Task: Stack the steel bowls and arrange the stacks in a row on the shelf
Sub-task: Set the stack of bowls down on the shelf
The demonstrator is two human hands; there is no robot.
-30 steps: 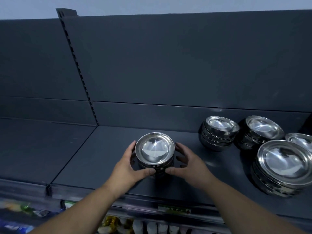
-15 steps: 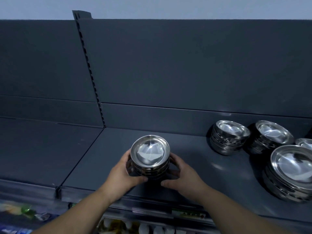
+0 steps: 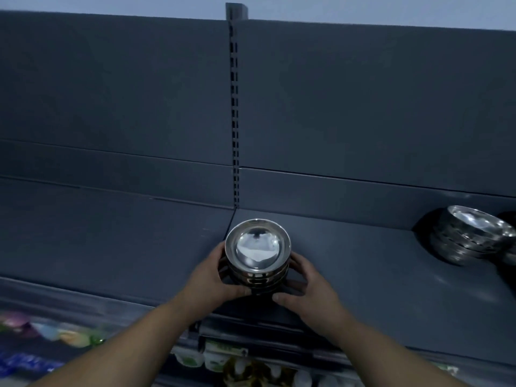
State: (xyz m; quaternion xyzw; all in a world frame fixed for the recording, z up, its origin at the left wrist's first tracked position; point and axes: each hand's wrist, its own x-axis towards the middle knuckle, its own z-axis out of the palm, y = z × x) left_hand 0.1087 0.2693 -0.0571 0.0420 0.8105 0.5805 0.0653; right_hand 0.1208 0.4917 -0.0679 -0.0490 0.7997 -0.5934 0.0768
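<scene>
A stack of steel bowls [image 3: 257,251] stands on the dark grey shelf [image 3: 377,277], at the left end of the right shelf board, close to the seam. My left hand [image 3: 210,277] wraps its left side and my right hand [image 3: 305,284] wraps its right side, thumbs in front at the base. Another stack of steel bowls [image 3: 472,236] sits at the far right by the back wall, partly cut off by the frame edge.
A slotted upright post [image 3: 235,113] divides the back panels just behind the held stack. A second shelf board [image 3: 111,236] extends to the left. Packaged goods [image 3: 217,358] show on a lower shelf below the front edge.
Both hands have slid the stack leftward along the shelf toward the seam. The view has swung left, so the other stacks at the right have mostly left the frame.
</scene>
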